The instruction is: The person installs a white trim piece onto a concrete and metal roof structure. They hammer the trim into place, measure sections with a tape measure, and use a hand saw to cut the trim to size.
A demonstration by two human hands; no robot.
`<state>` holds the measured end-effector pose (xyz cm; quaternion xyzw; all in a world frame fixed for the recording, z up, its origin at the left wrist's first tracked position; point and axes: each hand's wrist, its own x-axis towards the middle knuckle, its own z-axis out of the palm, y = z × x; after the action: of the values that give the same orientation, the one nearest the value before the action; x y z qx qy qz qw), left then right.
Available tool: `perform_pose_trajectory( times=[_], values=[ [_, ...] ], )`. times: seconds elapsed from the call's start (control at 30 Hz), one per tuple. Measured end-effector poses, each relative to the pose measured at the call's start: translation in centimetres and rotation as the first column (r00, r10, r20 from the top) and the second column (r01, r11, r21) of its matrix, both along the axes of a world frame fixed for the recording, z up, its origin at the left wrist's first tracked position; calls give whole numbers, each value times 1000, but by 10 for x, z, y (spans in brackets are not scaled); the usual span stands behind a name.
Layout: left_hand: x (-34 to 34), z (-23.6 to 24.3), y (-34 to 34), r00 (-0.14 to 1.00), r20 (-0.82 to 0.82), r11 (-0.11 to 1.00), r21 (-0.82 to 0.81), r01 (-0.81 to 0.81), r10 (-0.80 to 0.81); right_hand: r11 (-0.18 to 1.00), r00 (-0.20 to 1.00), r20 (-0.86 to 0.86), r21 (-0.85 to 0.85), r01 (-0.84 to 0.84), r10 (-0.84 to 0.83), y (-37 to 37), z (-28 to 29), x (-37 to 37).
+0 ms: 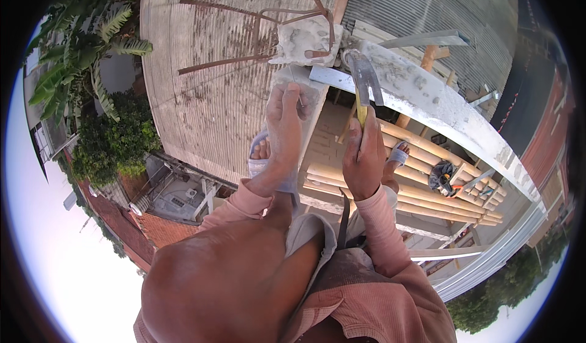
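Head: right hand [364,154] grips hammer [364,82], left hand [282,120] pinches something thin [292,74]; baglike bundle [441,176] lies on poles [421,142].

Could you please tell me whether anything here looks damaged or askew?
Yes: ahead of the left hand, rusty rebar juts from the rough concrete column top, its bars bent and splayed at differing angles. The claw hammer in the right hand shows no obvious damage.

Outdoor setting, daylight — weathered corrugated roof [201,108], broad-leaved plants [58,77] at left, bamboo-pole platform [403,193] at right, dark road [528,93] at far right, pale sky [36,221] at lower left
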<state>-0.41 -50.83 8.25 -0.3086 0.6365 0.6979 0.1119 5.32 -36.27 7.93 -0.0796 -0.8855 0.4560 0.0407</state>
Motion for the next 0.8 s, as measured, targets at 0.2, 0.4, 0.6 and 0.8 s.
perform_pose_trajectory(
  times=[0.2,0.4,0.6,0.8],
  values=[
    [-18,-30,-24,922,-328,840,-543,-7,-205,1000,981,193,9,-7,5,-5,-28,-5],
    [-35,-55,-21,862,-429,772,-632,-72,-271,996,999,37,90,16,-20,-2,-25,0],
    [-39,-47,-25,950,-289,880,-474,-34,-119,993,993,73,-70,99,-93,-8,-22,2],
    [-36,-58,-26,875,-396,769,-638,-45,-277,999,988,152,-40,15,-8,-7,-27,-5]
  ],
)
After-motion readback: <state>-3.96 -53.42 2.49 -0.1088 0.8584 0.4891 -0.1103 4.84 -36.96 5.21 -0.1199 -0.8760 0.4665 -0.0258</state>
